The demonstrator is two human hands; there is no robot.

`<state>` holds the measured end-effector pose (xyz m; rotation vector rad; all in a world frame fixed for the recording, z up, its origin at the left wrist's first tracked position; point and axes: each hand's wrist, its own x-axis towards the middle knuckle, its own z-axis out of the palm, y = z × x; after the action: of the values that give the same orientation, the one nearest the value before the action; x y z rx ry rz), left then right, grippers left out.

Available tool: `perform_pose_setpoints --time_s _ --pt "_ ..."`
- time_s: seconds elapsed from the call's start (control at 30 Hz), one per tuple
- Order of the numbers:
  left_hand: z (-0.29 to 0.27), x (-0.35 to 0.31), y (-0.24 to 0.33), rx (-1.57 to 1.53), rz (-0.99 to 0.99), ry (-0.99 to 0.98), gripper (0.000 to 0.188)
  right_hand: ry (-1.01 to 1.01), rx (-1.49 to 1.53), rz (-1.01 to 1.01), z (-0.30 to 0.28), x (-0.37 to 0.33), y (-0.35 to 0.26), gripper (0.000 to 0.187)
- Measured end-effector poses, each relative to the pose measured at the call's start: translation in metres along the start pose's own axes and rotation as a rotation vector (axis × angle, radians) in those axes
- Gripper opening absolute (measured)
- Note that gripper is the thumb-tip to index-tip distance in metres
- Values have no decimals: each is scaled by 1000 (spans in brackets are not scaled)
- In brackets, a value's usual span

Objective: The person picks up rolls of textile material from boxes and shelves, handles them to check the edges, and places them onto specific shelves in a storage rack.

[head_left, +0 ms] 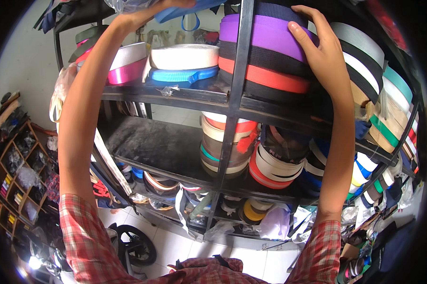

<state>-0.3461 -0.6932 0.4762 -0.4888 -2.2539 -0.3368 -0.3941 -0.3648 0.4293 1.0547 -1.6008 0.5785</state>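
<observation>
My left hand (pixel 168 5) is at the upper edge, partly cut off, its fingers closed on a blue webbing roll (pixel 190 13) with a small loop hanging below. On the upper shelf right of the post, my right hand (pixel 324 47) lies against a stack of webbing rolls, fingers apart. Its thumb touches the purple roll (pixel 263 35), and its index finger reaches the navy roll (pixel 275 10) on top. Lower in this stack are a black roll and a red roll (pixel 270 75). Left of the post, a cream roll (pixel 185 57) rests on a bright blue roll (pixel 182 75).
The black metal rack's post (pixel 242 61) stands between the hands. White and pink rolls (pixel 128 68) sit at the left. Lower shelves hold more rolls (pixel 275 165). A wooden cubby rack (pixel 22 170) and a black wheel (pixel 135 245) are at lower left.
</observation>
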Motion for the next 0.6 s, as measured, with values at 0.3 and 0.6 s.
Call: perform_pose_setpoints --time_s 0.3,0.6 --pt "29 44 39 -392 82 103 56 82 103 8 -8 -6 -5 30" --pt "55 72 5 -1040 158 -181 52 -164 319 581 -5 51 5 82"
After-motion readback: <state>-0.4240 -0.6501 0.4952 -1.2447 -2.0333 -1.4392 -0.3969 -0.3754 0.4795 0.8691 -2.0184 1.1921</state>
